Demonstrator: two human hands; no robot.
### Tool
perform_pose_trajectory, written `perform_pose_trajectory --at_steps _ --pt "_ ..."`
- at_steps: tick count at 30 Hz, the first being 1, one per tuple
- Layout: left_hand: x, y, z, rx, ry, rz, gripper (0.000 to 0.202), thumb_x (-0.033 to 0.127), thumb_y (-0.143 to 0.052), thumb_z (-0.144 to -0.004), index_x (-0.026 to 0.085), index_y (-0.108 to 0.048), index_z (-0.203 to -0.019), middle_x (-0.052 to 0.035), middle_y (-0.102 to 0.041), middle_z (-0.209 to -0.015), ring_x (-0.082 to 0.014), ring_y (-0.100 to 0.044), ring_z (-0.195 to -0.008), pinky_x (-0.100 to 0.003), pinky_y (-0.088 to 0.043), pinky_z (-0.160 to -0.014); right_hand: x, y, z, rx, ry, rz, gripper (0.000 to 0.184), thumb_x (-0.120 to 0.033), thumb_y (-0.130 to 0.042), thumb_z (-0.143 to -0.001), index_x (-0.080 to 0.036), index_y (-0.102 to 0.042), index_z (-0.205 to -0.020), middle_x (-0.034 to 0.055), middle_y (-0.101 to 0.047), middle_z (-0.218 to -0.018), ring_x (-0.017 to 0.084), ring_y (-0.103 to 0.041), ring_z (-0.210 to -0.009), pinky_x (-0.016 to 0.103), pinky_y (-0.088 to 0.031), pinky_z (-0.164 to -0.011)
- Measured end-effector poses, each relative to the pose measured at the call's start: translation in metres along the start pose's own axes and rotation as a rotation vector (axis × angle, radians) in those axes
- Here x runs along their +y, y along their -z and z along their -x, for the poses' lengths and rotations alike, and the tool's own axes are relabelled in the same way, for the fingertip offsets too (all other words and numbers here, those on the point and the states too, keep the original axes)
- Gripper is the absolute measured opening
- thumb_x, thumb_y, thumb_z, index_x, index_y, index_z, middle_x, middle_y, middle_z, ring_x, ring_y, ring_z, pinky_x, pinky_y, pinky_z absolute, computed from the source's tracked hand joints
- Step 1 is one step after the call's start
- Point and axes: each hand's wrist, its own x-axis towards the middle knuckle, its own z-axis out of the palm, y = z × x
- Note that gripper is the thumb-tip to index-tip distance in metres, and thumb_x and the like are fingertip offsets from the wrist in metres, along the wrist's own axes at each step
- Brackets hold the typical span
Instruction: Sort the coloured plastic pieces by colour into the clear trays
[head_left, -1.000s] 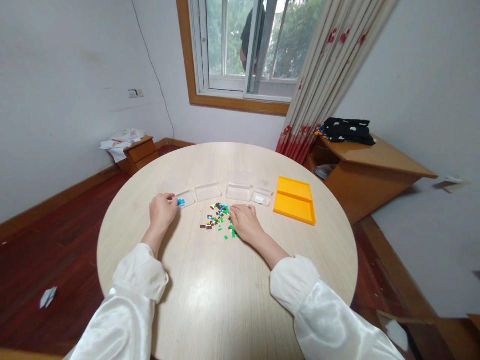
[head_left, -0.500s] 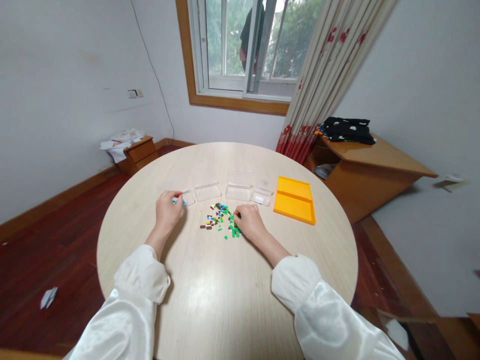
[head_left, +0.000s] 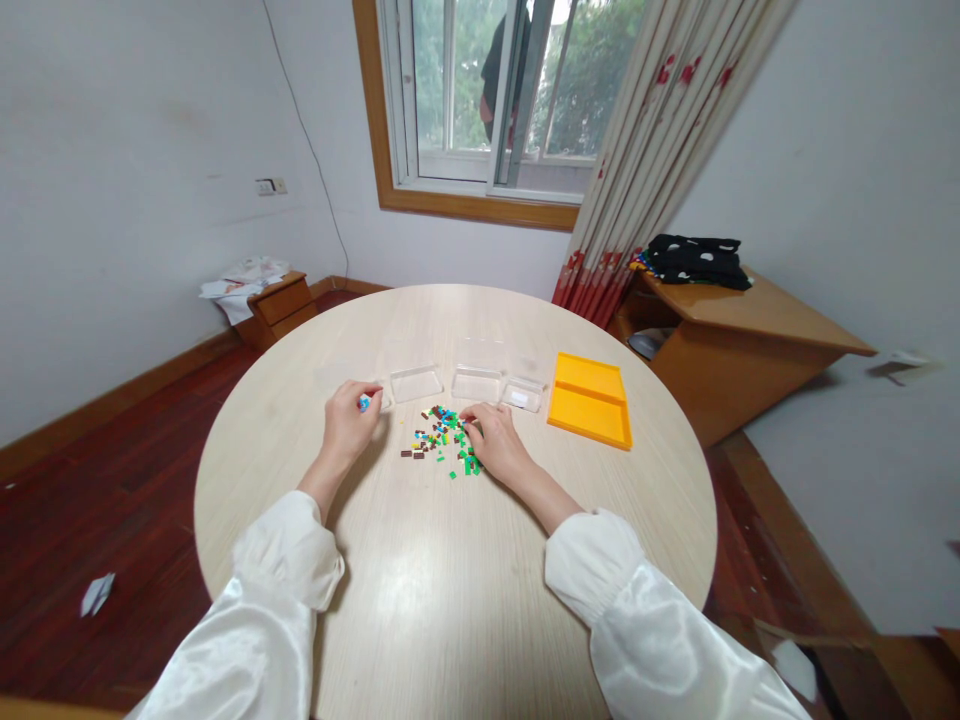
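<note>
A scattered heap of small green, brown, blue and yellow building bricks lies mid-table. At its right side my right hand reaches in among the bricks, thumb and index finger a little apart. My left hand is closed in a pinch by the leftmost clear plastic box, which it partly covers. Small blue bricks show beside those fingertips; I cannot tell whether they are held or lie in the box.
Behind the heap stand more clear boxes: a long one, another, and a smaller one. A yellow two-part tray lies to the right on the round table. A person is partly visible outside the window.
My left hand has shifted slightly right along the leftmost box. My right hand's fingers have stretched out and moved a little left and away from me over the bricks.
</note>
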Motion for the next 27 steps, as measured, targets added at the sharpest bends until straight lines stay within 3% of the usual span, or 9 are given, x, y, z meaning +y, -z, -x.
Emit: perform_pose_trajectory --at_steps 7,16,24,27 --pt "0.015 -0.008 0.011 -0.207 -0.19 0.146 0.02 0.029 -0.052 -0.078 0.016 -0.066 -0.074 -0.0045 -0.064 -0.072 -0.0152 -0.053 -0.065 -0.028 -0.042 -0.064 -0.005 -0.007 -0.001 0.084 0.038 -0.219 0.013 -0.01 -0.049 -0.081 -0.017 -0.059 -0.085 0.0045 -0.064 -0.086 0.015 -0.059 -0.082 0.027 -0.044 -0.077" --pt "0.028 -0.013 0.023 -0.465 -0.327 0.322 0.014 0.031 -0.062 -0.076 0.018 -0.067 -0.082 -0.0053 -0.067 -0.082 -0.0169 -0.058 -0.078 -0.03 -0.044 -0.073 -0.012 -0.02 -0.001 0.066 -0.024 -0.52 0.004 -0.019 -0.053 -0.078 -0.018 -0.057 -0.078 -0.0004 -0.062 -0.073 0.012 -0.059 -0.065 0.024 -0.048 -0.064" --pt "0.033 -0.013 0.025 -0.51 -0.315 0.327 0.012 0.026 -0.057 -0.079 0.019 -0.068 -0.08 -0.005 -0.067 -0.079 -0.0159 -0.058 -0.076 -0.029 -0.044 -0.072 -0.014 -0.025 -0.001 0.078 -0.057 -0.646 0.006 -0.024 -0.055 -0.077 -0.019 -0.056 -0.075 0.0005 -0.064 -0.074 0.013 -0.062 -0.07 0.027 -0.051 -0.068" --pt "0.032 -0.011 0.022 -0.479 -0.292 0.311 0.015 0.027 -0.055 -0.079 0.018 -0.066 -0.079 -0.005 -0.066 -0.08 -0.0157 -0.057 -0.075 -0.028 -0.044 -0.07 -0.013 -0.023 0.0 0.077 -0.036 -0.591 0.007 -0.022 -0.053 -0.079 -0.018 -0.059 -0.079 0.0016 -0.065 -0.077 0.014 -0.062 -0.072 0.027 -0.051 -0.07"
